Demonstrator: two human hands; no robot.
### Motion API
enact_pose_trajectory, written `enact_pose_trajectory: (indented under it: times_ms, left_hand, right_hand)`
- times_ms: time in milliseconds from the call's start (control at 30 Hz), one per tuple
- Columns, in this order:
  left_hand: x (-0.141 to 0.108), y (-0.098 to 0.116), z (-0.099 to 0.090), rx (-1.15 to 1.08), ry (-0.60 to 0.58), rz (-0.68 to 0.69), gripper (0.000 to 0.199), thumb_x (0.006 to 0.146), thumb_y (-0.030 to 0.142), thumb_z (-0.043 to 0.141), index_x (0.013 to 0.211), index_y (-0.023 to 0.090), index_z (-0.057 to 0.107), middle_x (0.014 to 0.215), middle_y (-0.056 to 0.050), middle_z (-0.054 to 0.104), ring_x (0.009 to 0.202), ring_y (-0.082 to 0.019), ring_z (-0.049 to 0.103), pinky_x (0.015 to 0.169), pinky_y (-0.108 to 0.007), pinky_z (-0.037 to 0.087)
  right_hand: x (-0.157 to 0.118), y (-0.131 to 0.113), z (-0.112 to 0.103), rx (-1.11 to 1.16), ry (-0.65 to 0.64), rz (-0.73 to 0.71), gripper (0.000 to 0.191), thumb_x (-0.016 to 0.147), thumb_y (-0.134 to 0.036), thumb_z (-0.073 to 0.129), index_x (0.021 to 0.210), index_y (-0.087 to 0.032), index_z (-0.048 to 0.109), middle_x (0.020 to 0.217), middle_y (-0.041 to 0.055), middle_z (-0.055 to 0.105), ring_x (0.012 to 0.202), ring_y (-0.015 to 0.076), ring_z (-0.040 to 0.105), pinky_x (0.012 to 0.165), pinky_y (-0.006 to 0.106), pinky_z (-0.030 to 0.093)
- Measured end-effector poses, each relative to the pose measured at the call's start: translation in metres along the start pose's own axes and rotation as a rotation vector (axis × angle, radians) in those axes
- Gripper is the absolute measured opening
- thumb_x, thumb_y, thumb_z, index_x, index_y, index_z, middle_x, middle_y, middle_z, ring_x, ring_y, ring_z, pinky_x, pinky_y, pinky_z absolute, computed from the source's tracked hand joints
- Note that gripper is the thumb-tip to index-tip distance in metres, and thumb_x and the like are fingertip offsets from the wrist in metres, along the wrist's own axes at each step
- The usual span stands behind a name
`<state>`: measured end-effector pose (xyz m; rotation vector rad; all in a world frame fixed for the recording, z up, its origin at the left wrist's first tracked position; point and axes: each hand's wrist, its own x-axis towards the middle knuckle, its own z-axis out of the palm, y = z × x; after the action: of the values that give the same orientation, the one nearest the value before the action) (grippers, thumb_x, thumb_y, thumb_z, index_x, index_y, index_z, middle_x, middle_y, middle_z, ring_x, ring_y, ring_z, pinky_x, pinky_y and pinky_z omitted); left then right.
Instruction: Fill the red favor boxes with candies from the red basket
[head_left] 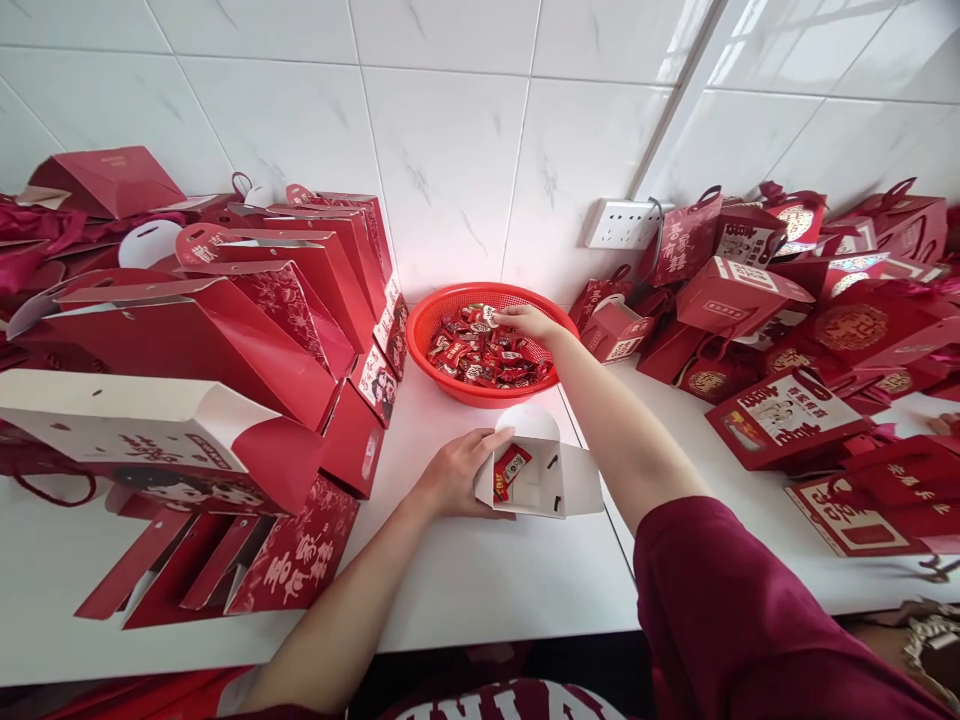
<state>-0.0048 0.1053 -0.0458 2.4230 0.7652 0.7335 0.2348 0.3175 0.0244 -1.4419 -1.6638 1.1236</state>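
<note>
An opened box [538, 480], white inside, sits on the white table with its flaps spread. Around its left side my left hand [459, 472] is closed, thumb on the upper flap. Inside the box lie red wrapped candies [511, 470]. Behind it stands a red plastic basket [487, 396] holding many wrapped candies [480, 355]. My right hand [527, 322] reaches over the basket's right side, its fingers pinched at a pale wrapped piece [490, 316] among the candies.
Red gift boxes [300, 330] stand in rows at the left, a white-sided one [135, 415] nearest. More closed red boxes [795, 400] are piled at the right. A power strip [625, 224] is on the tiled wall. Part of another person's hand [946, 424] shows at the right edge.
</note>
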Motion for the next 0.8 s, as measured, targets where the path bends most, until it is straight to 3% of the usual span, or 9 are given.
enact_pose_trajectory:
  times_ms: [133,267,467,633,800]
  left_hand:
    - [-0.001,0.000,-0.001,-0.010,0.018,0.007,0.114,0.062,0.058,0.085,0.155,0.030,0.025,0.139,-0.011,0.054,0.124,-0.030,0.058,0.106,-0.040,0.046]
    - [-0.002,-0.002,-0.001,-0.006,0.024,-0.015,0.116,0.061,0.061,0.085,0.155,0.030,0.024,0.136,-0.011,0.055,0.120,-0.030,0.060,0.101,-0.040,0.049]
    - [-0.002,-0.002,-0.002,-0.026,-0.014,-0.101,0.118,0.060,0.059,0.086,0.155,0.031,0.023,0.137,-0.012,0.055,0.118,-0.031,0.060,0.097,-0.042,0.050]
    - [-0.001,-0.002,-0.001,-0.061,-0.020,-0.128,0.118,0.060,0.056,0.087,0.156,0.033,0.022,0.135,-0.010,0.055,0.118,-0.031,0.060,0.098,-0.041,0.051]
    - [-0.001,-0.004,0.000,-0.050,-0.016,-0.109,0.120,0.058,0.053,0.088,0.155,0.034,0.021,0.131,-0.010,0.058,0.113,-0.030,0.062,0.094,-0.041,0.052]
  right_hand:
    - [-0.008,-0.002,0.003,0.043,0.041,-0.014,0.043,0.089,-0.056,0.066,0.098,-0.015,0.072,0.079,0.0065,0.071,0.084,0.0210,0.066,0.077,0.030,0.056]
    - [-0.014,-0.002,0.003,0.060,0.034,-0.027,0.045,0.083,-0.060,0.070,0.086,-0.015,0.074,0.069,0.0051,0.071,0.078,0.0233,0.066,0.074,0.032,0.055]
    - [-0.012,0.000,0.007,0.083,-0.064,-0.037,0.031,0.082,-0.045,0.074,0.072,-0.015,0.074,0.097,0.0089,0.078,0.092,0.0209,0.070,0.081,0.026,0.055]
    - [0.012,0.000,0.000,-0.042,-0.027,0.047,0.025,0.096,-0.037,0.063,0.096,-0.014,0.072,0.105,0.0090,0.075,0.088,0.0178,0.070,0.081,0.030,0.058]
    - [0.054,-0.014,-0.004,-0.315,0.082,0.116,0.033,0.098,-0.036,0.061,0.124,-0.016,0.061,0.124,0.0085,0.063,0.105,0.0230,0.065,0.089,0.043,0.057]
